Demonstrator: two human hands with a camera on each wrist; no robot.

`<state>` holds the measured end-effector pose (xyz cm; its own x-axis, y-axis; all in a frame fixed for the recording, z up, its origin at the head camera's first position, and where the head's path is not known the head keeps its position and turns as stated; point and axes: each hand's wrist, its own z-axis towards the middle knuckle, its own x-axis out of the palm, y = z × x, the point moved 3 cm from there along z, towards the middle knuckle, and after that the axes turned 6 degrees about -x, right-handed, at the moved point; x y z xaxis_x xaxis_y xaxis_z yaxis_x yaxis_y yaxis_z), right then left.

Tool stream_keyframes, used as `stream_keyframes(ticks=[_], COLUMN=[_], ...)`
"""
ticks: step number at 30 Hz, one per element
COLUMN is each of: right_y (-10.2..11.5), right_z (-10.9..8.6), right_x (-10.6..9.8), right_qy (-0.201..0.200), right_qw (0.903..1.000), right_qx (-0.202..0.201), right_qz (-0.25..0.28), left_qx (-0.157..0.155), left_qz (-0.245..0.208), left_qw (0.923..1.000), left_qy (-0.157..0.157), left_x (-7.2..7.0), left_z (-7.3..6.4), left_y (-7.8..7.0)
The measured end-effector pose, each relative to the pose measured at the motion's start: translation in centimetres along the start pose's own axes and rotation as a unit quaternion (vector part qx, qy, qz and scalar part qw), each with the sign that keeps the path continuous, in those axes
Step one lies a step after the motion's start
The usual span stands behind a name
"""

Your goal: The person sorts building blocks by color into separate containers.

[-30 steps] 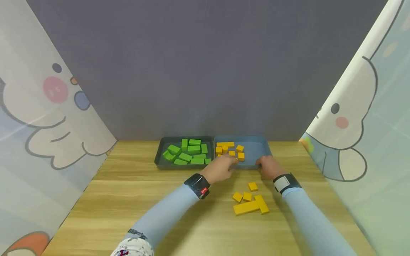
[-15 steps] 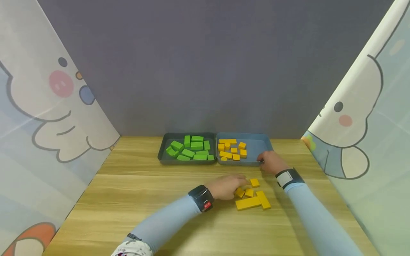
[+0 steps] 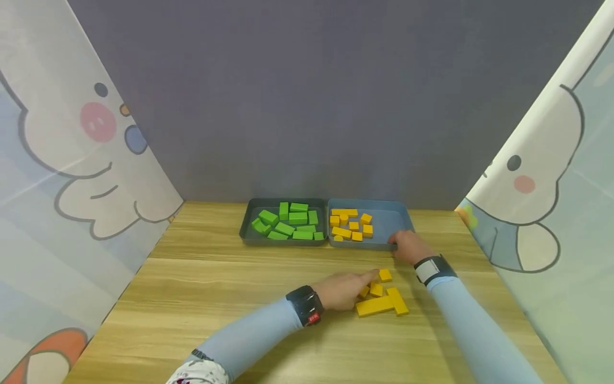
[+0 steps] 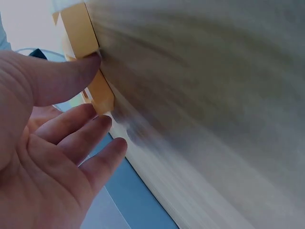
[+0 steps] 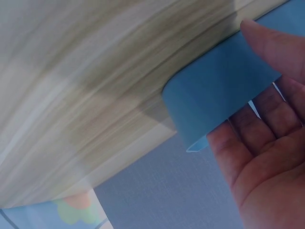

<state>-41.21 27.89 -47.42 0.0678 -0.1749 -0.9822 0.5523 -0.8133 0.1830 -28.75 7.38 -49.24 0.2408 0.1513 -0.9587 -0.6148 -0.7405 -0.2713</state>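
Observation:
In the head view, my left hand (image 3: 341, 291) reaches over the loose yellow blocks on the table, its index finger stretched beside a small square block (image 3: 385, 275). Other yellow blocks lie under and beside it: a small one (image 3: 376, 289), a long one (image 3: 375, 306) and a tilted bar (image 3: 397, 301). The left wrist view shows the thumb against a yellow block (image 4: 80, 29), with the other fingers loosely bent. My right hand (image 3: 411, 247) holds the near right corner of the blue tray (image 3: 390, 213), thumb outside the wall (image 5: 224, 81) and fingers over the rim. Several yellow pieces sit in that tray.
A dark tray (image 3: 245, 229) of several green blocks (image 3: 298, 217) stands against the blue tray's left side. Behind both rises a grey panel (image 3: 307, 106). Printed cartoon sheets flank the wooden table (image 3: 216, 288).
My left hand has come back from the blue tray to the loose yellow blocks, then moved slightly right among them. My right hand keeps its place at the tray corner.

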Motion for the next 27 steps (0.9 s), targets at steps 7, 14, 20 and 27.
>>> stream_keyframes(ticks=[7, 14, 20, 27], right_y=[0.1, 0.0, 0.3, 0.3], right_z=[0.0, 0.0, -0.2, -0.5], right_x=[0.1, 0.1, -0.2, -0.6], right_qy=[-0.01, -0.011, -0.006, -0.009], right_qw=[0.9998, 0.9999, 1.0, 1.0], right_qx=[-0.015, -0.004, -0.001, -0.001], right_qz=[-0.002, 0.004, 0.002, 0.004], left_qx=[0.0, 0.037, 0.015, -0.01], left_qz=[0.006, 0.032, 0.036, 0.048], left_qw=[0.9997, 0.9976, 0.9983, 0.9965], left_qy=[-0.024, -0.049, -0.043, -0.069], left_x=[0.1, -0.1, -0.8, -3.3], left_z=[-0.3, -1.0, -2.4, -3.0], left_y=[-0.4, 0.1, 1.5, 3.7])
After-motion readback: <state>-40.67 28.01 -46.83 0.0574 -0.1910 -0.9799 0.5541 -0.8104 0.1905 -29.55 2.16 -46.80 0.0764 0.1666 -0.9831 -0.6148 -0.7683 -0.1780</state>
